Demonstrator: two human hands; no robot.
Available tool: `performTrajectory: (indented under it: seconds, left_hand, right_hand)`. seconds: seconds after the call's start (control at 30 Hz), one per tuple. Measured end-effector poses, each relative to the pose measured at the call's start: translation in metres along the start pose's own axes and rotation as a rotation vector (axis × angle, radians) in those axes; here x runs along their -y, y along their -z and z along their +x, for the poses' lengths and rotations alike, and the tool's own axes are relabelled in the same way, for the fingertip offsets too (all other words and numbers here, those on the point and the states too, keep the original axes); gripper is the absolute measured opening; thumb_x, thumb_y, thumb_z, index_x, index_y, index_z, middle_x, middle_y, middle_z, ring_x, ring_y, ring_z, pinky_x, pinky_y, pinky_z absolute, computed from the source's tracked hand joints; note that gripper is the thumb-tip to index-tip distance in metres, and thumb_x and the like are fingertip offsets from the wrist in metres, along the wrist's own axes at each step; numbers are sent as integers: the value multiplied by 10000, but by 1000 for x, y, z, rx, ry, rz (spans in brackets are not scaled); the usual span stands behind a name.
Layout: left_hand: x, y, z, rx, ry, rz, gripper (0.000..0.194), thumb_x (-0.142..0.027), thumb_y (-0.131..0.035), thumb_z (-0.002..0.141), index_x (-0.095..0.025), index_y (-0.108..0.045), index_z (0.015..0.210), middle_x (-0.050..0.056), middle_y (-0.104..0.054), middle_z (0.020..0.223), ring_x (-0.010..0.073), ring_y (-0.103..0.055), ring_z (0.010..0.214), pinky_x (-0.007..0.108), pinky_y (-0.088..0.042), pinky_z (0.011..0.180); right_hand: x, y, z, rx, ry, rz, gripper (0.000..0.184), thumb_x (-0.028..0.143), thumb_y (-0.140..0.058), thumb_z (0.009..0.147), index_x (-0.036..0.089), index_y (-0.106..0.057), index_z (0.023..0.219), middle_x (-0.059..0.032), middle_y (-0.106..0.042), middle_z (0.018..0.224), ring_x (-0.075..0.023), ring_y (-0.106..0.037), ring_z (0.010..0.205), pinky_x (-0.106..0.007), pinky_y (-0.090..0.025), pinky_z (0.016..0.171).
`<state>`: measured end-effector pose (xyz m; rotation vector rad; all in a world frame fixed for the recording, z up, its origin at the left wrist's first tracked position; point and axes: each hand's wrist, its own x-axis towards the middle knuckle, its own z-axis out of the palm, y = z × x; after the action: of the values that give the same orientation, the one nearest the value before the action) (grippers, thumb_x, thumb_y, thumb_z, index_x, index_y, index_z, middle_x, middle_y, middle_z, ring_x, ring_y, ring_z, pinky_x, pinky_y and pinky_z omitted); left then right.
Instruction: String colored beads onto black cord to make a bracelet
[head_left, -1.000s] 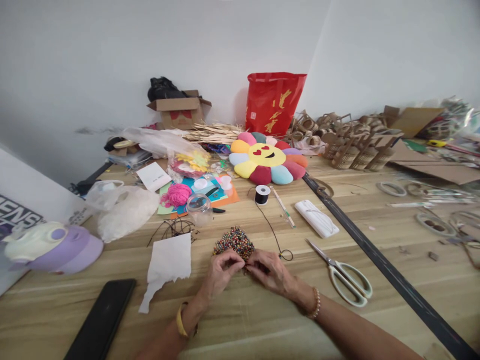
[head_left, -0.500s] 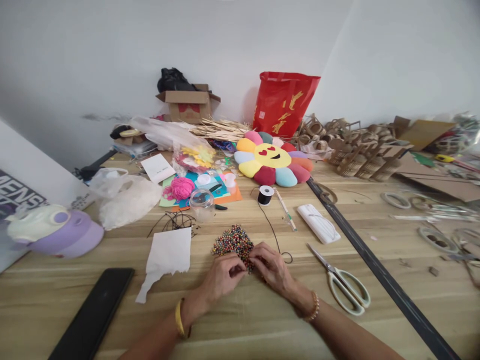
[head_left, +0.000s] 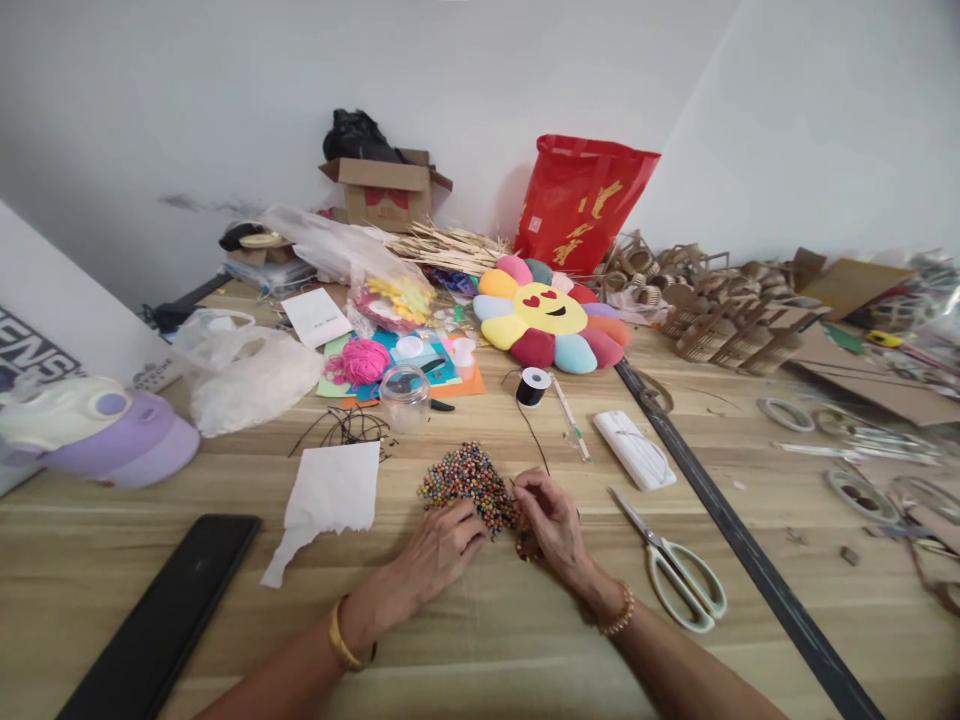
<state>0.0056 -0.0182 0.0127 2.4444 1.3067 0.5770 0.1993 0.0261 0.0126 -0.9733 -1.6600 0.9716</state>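
Small multicoloured beads [head_left: 466, 478] lie in a loose heap on the wooden table. My left hand [head_left: 444, 540] is at the heap's near edge, fingers curled together with their tips down by the beads; whether a bead is between them is hidden. Just right of the heap, my right hand [head_left: 551, 525] pinches a thin black cord [head_left: 536, 432], whose tip pokes out toward the heap. Several beads hang or lie under its fingers, seemingly on the cord. That cord leads back to a black spool [head_left: 533, 388].
Scissors [head_left: 667, 560] lie right of my right hand, beside a white packet [head_left: 634, 450] and a long black strip [head_left: 735, 520]. To the left are torn white paper [head_left: 330, 490] and a black phone-like slab [head_left: 165, 610]. Behind stand a clear jar [head_left: 406, 400] and a flower cushion [head_left: 551, 315].
My hands have moved apart. The right one has shifted slightly right, revealing beads beneath it and the cord tip; the left has turned more palm-down over the heap's edge. The view has shifted a little.
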Motion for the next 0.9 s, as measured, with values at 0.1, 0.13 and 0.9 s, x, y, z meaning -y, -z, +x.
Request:
performTrajectory:
  seconds: [0.1, 0.13, 0.9]
  left_hand:
    - [1, -1, 0, -8, -3, -32, 250, -156, -432, 955, -172, -656, 845, 32, -591, 835, 162, -563, 759, 268, -426, 685]
    - [2, -1, 0, -11, -7, -42, 250, -153, -429, 955, -173, -652, 844, 31, -586, 834, 162, -561, 767, 266, -427, 691]
    - [5, 7, 1, 104, 45, -115, 162, -127, -482, 929, -160, -629, 870, 33, -568, 895, 160, -567, 823, 265, -438, 750]
  right_hand:
    - [-4, -1, -1, -89, -38, 56, 187, 376, -539, 920, 194, -569, 889, 10, -529, 704, -103, -498, 564, -210, -423, 498]
    - [-6, -1, -1, -112, -50, 73, 189, 382, -546, 916, 194, -567, 913, 12, -528, 702, -101, -494, 557, -209, -423, 493]
    - [-3, -1, -1, -190, -41, 25, 181, 375, -532, 919, 199, -539, 874, 22, -494, 710, -97, -462, 565, -209, -418, 521]
